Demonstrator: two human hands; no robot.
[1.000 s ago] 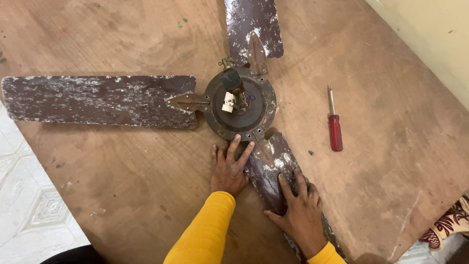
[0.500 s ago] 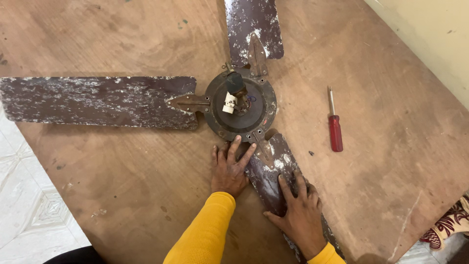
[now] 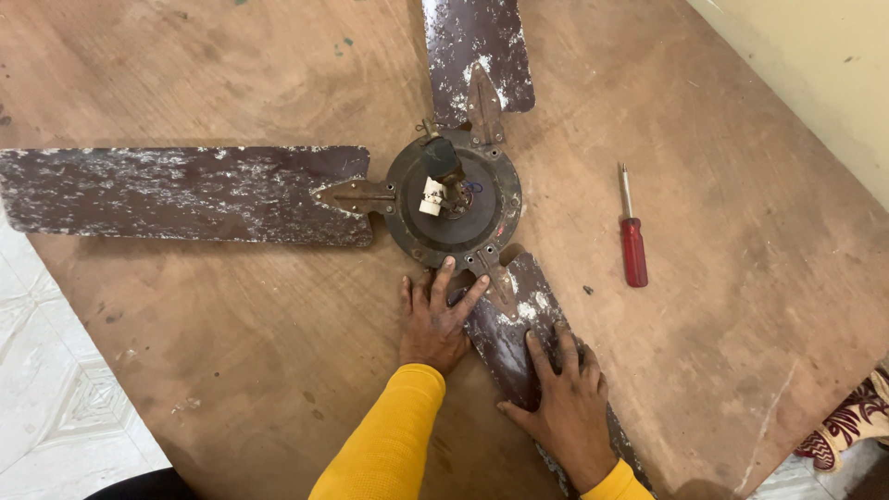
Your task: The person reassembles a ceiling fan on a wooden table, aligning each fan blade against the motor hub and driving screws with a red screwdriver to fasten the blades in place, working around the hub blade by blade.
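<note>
My left hand (image 3: 433, 319) lies flat and open against the fan motor (image 3: 454, 199) rim; my right hand (image 3: 565, 407) presses open on the near blade (image 3: 514, 329), steadying it on the table (image 3: 231, 370). Screwdriver (image 3: 632, 243) rests right of the motor.

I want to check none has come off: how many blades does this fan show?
3. The long left blade lies across the table; the top blade runs out of view; the near blade lies under the right hand.

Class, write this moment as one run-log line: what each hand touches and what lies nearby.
left hand: flat by fan hub | right hand: pressing near blade | red screwdriver: untouched on wooden table
</note>
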